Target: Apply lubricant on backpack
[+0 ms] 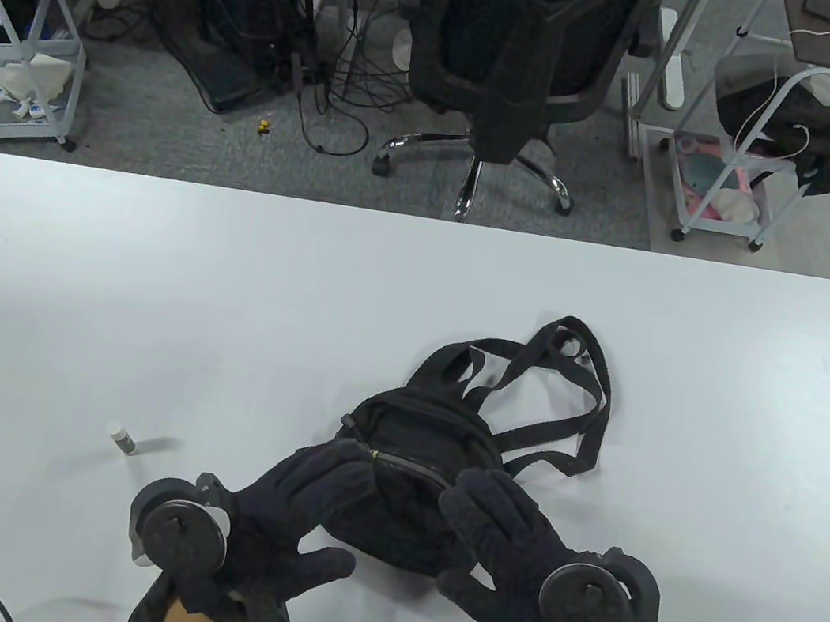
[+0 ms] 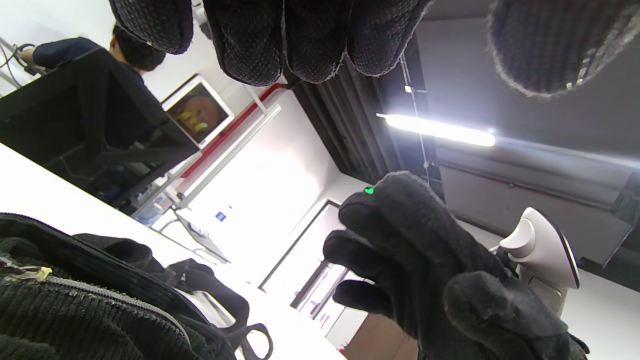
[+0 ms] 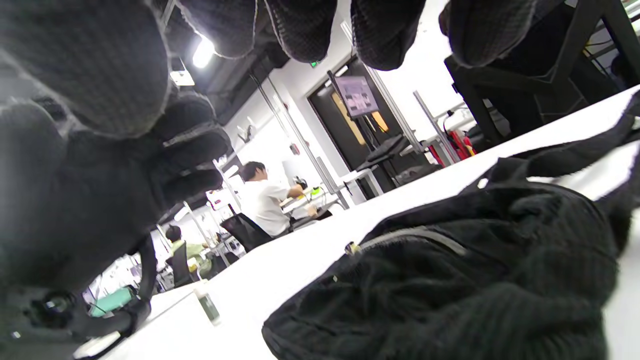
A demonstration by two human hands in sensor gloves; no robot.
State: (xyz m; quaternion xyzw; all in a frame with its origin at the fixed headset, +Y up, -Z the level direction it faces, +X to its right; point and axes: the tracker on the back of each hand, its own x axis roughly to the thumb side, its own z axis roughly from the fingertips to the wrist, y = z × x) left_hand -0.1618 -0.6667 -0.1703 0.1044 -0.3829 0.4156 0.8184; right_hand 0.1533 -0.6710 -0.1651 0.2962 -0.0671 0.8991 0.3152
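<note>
Your small black backpack lies on the white surface, near the front edge and a little right of centre, with its straps trailing off toward the far side. A zipper curves across the top of the front pocket, with its pale pull at the left end.

Your left hand rests against the left side of the backpack, its fingers reaching up to the zipper end by the pull; the thumb sticks out to the right below the bag, so the hand is spread rather than pinched. From the left wrist view the fingertips hang loose over the bag, gripping nothing.

Your right hand sits at the right side of the backpack, fingers laid near the right end of the zipper, slightly curled and apart (whether they actually press on the fabric, you cannot tell from any view). The right wrist view shows those fingertips above the bag, holding nothing.

The small lubricant tube, white-capped, lies on the surface well to the left of the backpack, beyond your left hand, untouched
</note>
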